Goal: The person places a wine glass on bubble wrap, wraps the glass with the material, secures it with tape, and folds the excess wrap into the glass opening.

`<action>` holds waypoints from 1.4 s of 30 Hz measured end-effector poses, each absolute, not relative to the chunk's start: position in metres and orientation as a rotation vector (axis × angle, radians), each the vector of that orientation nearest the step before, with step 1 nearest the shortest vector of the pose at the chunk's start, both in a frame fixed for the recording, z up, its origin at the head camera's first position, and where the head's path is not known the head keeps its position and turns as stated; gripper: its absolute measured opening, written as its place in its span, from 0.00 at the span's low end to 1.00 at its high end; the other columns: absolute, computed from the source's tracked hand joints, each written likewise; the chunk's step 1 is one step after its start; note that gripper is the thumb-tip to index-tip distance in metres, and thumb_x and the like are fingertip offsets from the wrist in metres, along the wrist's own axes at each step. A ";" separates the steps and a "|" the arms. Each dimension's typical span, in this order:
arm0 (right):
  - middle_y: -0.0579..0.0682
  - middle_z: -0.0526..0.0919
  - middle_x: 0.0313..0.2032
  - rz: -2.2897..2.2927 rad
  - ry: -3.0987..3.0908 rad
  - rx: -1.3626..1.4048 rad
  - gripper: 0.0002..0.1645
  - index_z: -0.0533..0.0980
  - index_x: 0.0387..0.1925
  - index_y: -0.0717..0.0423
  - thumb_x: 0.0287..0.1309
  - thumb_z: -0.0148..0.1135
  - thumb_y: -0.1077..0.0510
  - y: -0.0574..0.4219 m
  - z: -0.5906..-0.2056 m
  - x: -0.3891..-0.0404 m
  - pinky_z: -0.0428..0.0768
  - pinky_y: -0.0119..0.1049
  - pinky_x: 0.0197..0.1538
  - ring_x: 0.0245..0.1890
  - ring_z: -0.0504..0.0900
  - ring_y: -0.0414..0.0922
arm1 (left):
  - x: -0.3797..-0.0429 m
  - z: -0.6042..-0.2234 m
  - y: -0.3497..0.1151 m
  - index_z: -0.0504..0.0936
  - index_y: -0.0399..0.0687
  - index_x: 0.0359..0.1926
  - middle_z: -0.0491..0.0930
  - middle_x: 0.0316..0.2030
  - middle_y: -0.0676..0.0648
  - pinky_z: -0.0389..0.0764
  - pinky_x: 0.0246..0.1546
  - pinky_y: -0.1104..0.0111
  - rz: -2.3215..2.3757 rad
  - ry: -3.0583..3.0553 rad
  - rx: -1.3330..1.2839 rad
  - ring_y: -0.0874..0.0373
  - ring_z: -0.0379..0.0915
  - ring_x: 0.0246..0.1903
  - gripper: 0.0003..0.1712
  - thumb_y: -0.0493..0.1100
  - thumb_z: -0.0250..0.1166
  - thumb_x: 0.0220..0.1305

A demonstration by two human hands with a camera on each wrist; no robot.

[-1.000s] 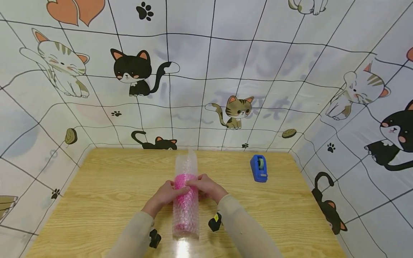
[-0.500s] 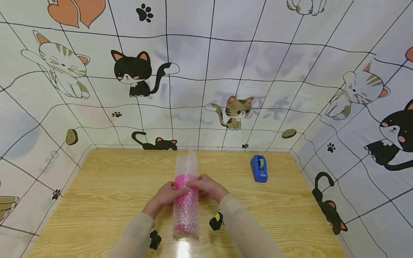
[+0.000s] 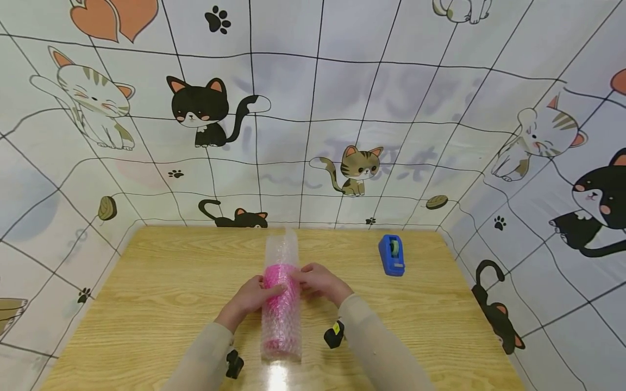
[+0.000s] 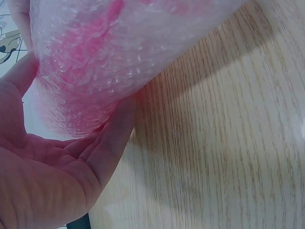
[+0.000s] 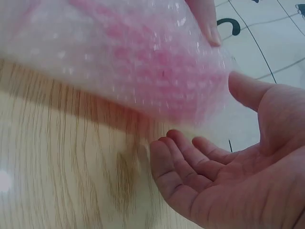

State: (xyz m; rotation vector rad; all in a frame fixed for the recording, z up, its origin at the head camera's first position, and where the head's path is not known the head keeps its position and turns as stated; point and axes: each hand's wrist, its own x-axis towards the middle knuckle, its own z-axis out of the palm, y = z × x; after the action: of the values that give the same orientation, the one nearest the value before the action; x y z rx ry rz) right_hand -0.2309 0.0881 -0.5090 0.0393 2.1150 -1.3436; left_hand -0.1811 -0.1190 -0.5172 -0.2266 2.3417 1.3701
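Observation:
A long bubble-wrapped bundle [image 3: 281, 326] with something pink inside lies lengthwise on the table, its upper end clear plastic. My left hand [image 3: 248, 297] grips its left side, thumb over the top. In the left wrist view, the fingers [image 4: 116, 136] curl beneath the bubble wrap [image 4: 100, 62]. At the bundle's right side is my right hand [image 3: 324, 283], its thumb right at the wrap. The right wrist view shows its loosely bent fingers [image 5: 164, 164] spread a little apart from the bundle, with a gap under the wrap.
A blue tape dispenser [image 3: 393, 255] stands at the back right of the wooden table [image 3: 171, 282]. Cat-patterned sheeting [image 3: 293, 108] rises behind the table and along both sides. Small black devices [image 3: 334, 334] sit at the wrists.
My right hand has shifted slightly right, its thumb drawing back from the top of the bundle toward its right side. The left hand and the bundle have stayed in place.

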 end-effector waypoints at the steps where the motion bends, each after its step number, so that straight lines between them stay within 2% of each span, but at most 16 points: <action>1: 0.59 0.80 0.49 -1.345 2.123 0.044 0.39 0.68 0.58 0.63 0.58 0.63 0.37 0.091 -0.510 -0.232 0.80 0.50 0.53 0.49 0.81 0.54 | -0.181 -0.517 -0.119 0.61 0.29 0.68 0.73 0.59 0.32 0.79 0.54 0.49 1.371 2.341 -0.230 0.44 0.77 0.53 0.55 0.67 0.66 0.56; 8: 0.58 0.82 0.49 -1.362 2.161 0.089 0.31 0.71 0.57 0.66 0.65 0.59 0.45 0.117 -0.515 -0.236 0.80 0.50 0.55 0.50 0.81 0.53 | -0.180 -0.518 -0.122 0.61 0.27 0.67 0.74 0.58 0.31 0.81 0.52 0.52 1.368 2.359 -0.234 0.46 0.77 0.50 0.55 0.67 0.67 0.55; 16: 0.56 0.83 0.42 -1.277 2.360 0.101 0.23 0.76 0.56 0.64 0.68 0.56 0.51 0.165 -0.512 -0.242 0.84 0.42 0.43 0.37 0.82 0.49 | -0.180 -0.517 -0.123 0.59 0.27 0.68 0.72 0.60 0.30 0.78 0.55 0.50 1.339 2.370 -0.229 0.45 0.76 0.53 0.56 0.66 0.66 0.56; 24: 0.61 0.82 0.47 -1.278 2.461 0.180 0.25 0.73 0.58 0.65 0.69 0.54 0.52 0.211 -0.504 -0.248 0.82 0.39 0.41 0.41 0.81 0.54 | -0.179 -0.515 -0.124 0.60 0.27 0.68 0.72 0.59 0.30 0.79 0.55 0.50 1.339 2.370 -0.226 0.45 0.76 0.51 0.55 0.65 0.67 0.57; 32: 0.60 0.82 0.43 -1.289 2.597 0.313 0.24 0.75 0.53 0.66 0.69 0.53 0.49 0.254 -0.500 -0.252 0.80 0.34 0.37 0.33 0.79 0.45 | -0.180 -0.514 -0.121 0.62 0.26 0.66 0.74 0.57 0.32 0.80 0.53 0.52 1.365 2.363 -0.223 0.47 0.76 0.49 0.53 0.64 0.67 0.56; 35: 0.61 0.82 0.45 -1.270 2.653 0.354 0.25 0.74 0.56 0.66 0.70 0.51 0.49 0.268 -0.499 -0.253 0.81 0.39 0.40 0.38 0.80 0.49 | -0.181 -0.514 -0.120 0.62 0.26 0.66 0.74 0.56 0.31 0.80 0.52 0.52 1.368 2.363 -0.216 0.47 0.76 0.49 0.53 0.64 0.67 0.56; 38: 0.64 0.80 0.50 -1.272 2.675 0.425 0.27 0.72 0.60 0.64 0.71 0.48 0.48 0.281 -0.497 -0.254 0.82 0.43 0.45 0.48 0.80 0.56 | -0.181 -0.515 -0.119 0.62 0.26 0.66 0.74 0.56 0.31 0.80 0.52 0.52 1.369 2.362 -0.220 0.47 0.76 0.49 0.53 0.64 0.67 0.56; 42: 0.65 0.76 0.56 -1.292 2.652 0.519 0.30 0.67 0.64 0.64 0.71 0.42 0.49 0.293 -0.496 -0.256 0.81 0.47 0.51 0.56 0.76 0.58 | -0.181 -0.516 -0.118 0.62 0.27 0.66 0.75 0.56 0.32 0.80 0.53 0.52 1.365 2.359 -0.224 0.48 0.76 0.49 0.53 0.64 0.67 0.56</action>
State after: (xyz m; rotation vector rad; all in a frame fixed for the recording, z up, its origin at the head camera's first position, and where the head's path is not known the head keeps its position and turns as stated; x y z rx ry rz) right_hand -0.2562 0.2925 -0.4963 0.5192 2.6521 -1.2917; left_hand -0.1808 -0.1184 -0.5159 -0.2245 2.3591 1.3651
